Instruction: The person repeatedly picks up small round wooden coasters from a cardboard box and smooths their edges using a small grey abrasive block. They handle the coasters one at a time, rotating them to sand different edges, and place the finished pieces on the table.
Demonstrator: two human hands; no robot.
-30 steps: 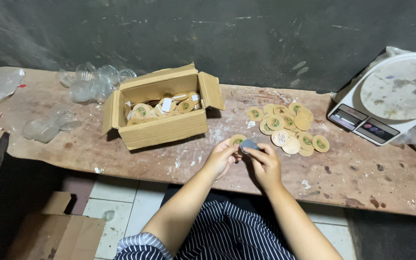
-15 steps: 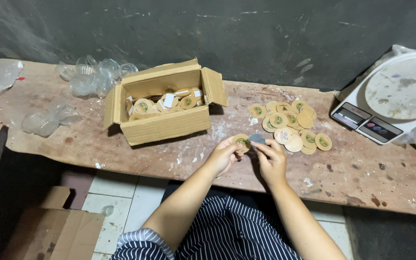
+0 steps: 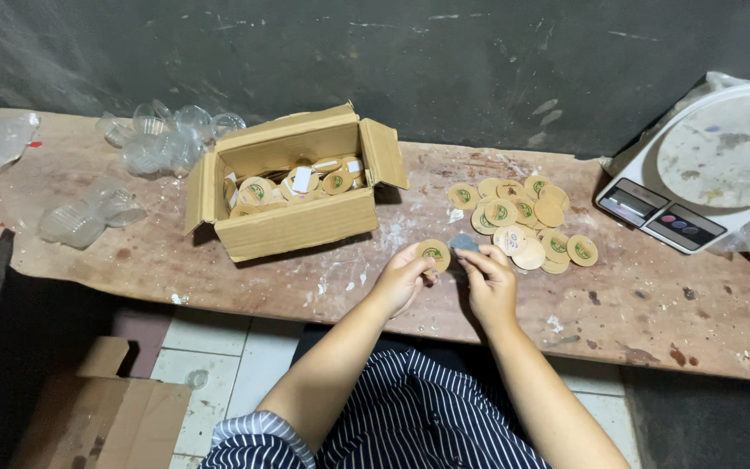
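Round disc: pinched in my left hand, above the bench edge.
Right hand: fingertips closed on a small grey piece.
Doing it well: I'd keep the disc level.
Nearby: loose discs, cardboard box, scale.

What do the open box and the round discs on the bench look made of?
Box: brown corrugated cardboard, matte, with creased flaps. Discs: probably thin card or paper-faced lids, tan and matte with a green mark; one is held in the left hand.
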